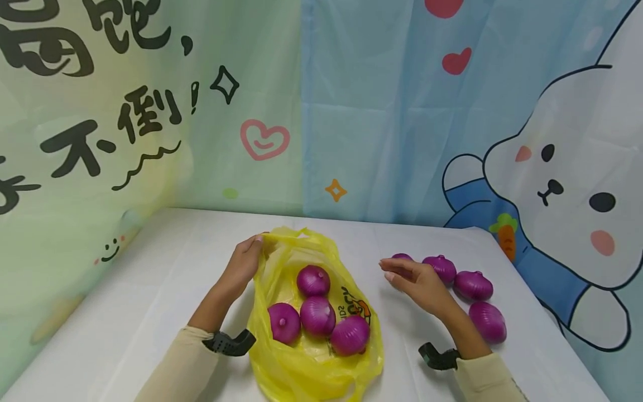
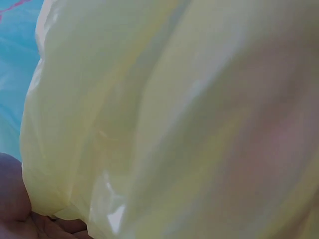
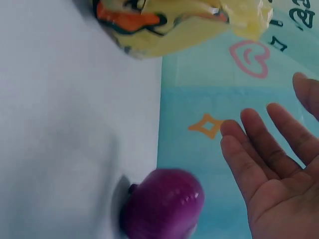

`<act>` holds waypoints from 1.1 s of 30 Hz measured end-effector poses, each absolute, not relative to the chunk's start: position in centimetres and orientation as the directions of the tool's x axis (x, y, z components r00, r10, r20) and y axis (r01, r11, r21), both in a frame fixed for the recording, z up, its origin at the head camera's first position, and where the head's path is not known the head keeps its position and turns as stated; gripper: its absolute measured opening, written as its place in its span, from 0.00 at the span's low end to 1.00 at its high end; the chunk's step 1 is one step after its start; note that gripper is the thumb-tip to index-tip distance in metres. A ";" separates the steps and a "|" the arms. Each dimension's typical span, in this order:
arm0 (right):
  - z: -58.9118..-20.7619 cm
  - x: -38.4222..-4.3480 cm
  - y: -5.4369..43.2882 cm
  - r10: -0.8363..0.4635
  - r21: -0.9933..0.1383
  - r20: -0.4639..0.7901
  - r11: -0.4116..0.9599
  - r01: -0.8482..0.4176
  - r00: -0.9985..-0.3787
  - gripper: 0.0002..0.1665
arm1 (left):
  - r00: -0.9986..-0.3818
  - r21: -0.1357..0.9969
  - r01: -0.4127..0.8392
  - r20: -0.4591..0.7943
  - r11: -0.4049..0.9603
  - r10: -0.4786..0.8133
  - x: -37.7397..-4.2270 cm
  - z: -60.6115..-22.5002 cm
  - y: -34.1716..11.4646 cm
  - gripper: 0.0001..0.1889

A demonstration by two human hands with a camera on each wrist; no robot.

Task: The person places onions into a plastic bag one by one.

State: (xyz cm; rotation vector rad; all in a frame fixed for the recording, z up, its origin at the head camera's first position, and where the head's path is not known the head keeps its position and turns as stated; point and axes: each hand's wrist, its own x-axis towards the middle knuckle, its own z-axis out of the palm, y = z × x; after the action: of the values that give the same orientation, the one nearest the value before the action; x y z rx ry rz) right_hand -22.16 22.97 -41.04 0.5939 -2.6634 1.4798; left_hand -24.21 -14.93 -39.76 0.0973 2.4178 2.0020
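- Currently, the left hand (image 1: 245, 261) pinches the edge of a yellow bag (image 1: 271, 363) on the desk (image 1: 191, 251).
- Inside it lie four onions (image 1: 317, 316).
- The right hand (image 1: 418, 282), empty, fingers loosely extended, hovers near four more onions (image 1: 473, 286) on the desk.

The left hand (image 1: 241, 264) pinches; the right hand (image 1: 423, 283) hovers, outstretched.
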 end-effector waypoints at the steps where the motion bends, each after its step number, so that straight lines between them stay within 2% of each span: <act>1: -41.2 -22.2 23.1 -0.296 -0.809 0.210 0.483 -0.336 -0.932 0.22 | -0.998 0.980 0.047 0.039 0.192 0.045 -24.4 -39.7 -14.9 0.23; 3: -41.4 -22.2 23.0 -0.293 -0.802 0.193 0.503 -0.323 -0.937 0.22 | -0.998 0.979 0.044 0.036 0.199 0.043 -24.7 -39.7 -14.9 0.24; 6: -41.7 -21.8 22.2 -0.355 -0.796 0.134 0.517 -0.313 -0.925 0.22 | -0.999 0.979 0.027 0.017 0.202 0.051 -24.7 -39.6 -14.9 0.24; 11: -41.2 -21.0 20.1 -0.454 -0.798 0.064 0.512 -0.319 -0.889 0.17 | -0.997 0.979 0.032 0.016 0.199 0.082 -24.5 -39.4 -14.6 0.24; 19: -40.5 -21.8 18.3 -0.362 -0.772 0.146 0.541 -0.335 -0.921 0.04 | -0.997 0.977 0.047 0.032 0.208 0.073 -25.2 -39.1 -14.4 0.24; 28: -40.8 -23.8 17.8 -0.291 -0.792 0.166 0.530 -0.303 -0.942 0.04 | -0.996 0.966 0.061 0.044 0.252 0.076 -27.2 -38.8 -14.1 0.24; 33: -40.9 -24.0 18.3 -0.298 -0.771 0.140 0.566 -0.293 -0.944 0.11 | -0.996 0.964 0.023 0.001 0.266 0.084 -27.4 -38.9 -14.1 0.24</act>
State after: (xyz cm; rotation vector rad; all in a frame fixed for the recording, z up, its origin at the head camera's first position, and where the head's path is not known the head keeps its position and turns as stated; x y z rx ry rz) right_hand -24.01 18.25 -40.87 0.5261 -2.7847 1.3693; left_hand -27.38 -14.11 -38.90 0.1045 2.4584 1.8705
